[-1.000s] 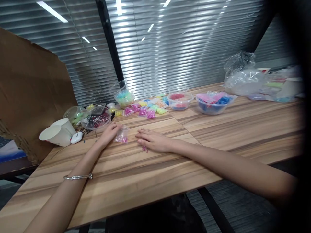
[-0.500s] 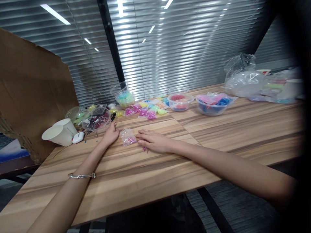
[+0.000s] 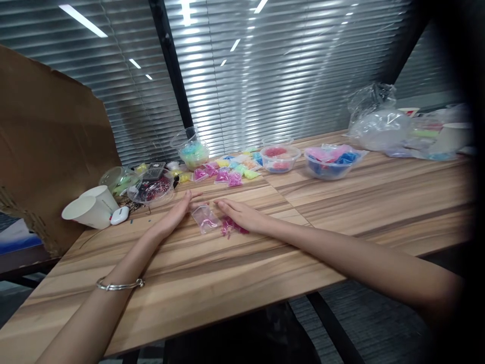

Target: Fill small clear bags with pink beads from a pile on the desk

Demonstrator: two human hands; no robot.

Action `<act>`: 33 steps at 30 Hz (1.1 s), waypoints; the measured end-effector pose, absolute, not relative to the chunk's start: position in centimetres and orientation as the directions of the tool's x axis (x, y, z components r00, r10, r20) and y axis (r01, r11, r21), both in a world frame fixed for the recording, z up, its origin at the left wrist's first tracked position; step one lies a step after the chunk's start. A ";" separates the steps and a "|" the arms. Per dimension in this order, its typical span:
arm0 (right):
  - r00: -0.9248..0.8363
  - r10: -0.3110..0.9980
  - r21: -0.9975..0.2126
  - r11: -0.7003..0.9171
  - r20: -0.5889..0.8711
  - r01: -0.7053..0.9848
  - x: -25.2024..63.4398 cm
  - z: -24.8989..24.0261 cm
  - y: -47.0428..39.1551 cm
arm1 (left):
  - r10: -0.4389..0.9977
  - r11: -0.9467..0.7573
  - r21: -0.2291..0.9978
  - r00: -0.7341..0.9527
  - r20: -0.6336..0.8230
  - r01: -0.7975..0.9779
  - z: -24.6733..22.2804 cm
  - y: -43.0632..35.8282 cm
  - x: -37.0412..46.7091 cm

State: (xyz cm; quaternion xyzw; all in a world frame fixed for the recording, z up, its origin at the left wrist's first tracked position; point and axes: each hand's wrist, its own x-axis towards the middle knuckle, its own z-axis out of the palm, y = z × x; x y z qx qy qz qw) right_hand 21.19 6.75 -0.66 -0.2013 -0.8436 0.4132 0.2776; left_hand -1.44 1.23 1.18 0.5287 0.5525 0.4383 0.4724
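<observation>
A small clear zip bag (image 3: 205, 219) with a few pink bits in it lies on the wooden table (image 3: 182, 298) between my hands. My left hand (image 3: 176, 215) is at the bag's left upper side, its fingers stretched out and nothing in them. Right of the bag is a small heap of loose magenta pieces (image 3: 230, 227). My right hand (image 3: 242, 215) rests on its edge beside and partly over this heap, fingers extended; its palm side is hidden.
Small bags of magenta pieces (image 3: 222, 175) lie behind my hands, near clear bowls (image 3: 280, 164). Paper cups (image 3: 87, 211), a white case (image 3: 119, 215) and a cardboard sheet (image 3: 56, 141) stand left. Plastic bags (image 3: 382, 129) lie far right.
My left hand has moved right, up to the bag. The bag has shifted slightly right and toward me. My right hand has turned onto its edge, and more magenta pieces show beside it.
</observation>
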 end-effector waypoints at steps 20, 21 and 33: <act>-0.750 0.625 -0.949 0.316 0.217 -0.011 21.1 -0.7 7.6 | 0.960 -0.061 0.985 0.279 0.013 0.162 2.0 -1.0 1.2; -0.741 0.638 -0.948 0.318 0.211 0.004 21.1 -0.7 7.7 | 0.963 -0.067 0.987 0.270 0.024 0.148 2.0 -1.0 1.1; -0.750 0.619 -0.942 0.335 0.233 -0.016 21.2 -0.4 7.4 | 0.995 -0.079 0.995 0.060 0.083 -0.069 1.7 -0.8 1.3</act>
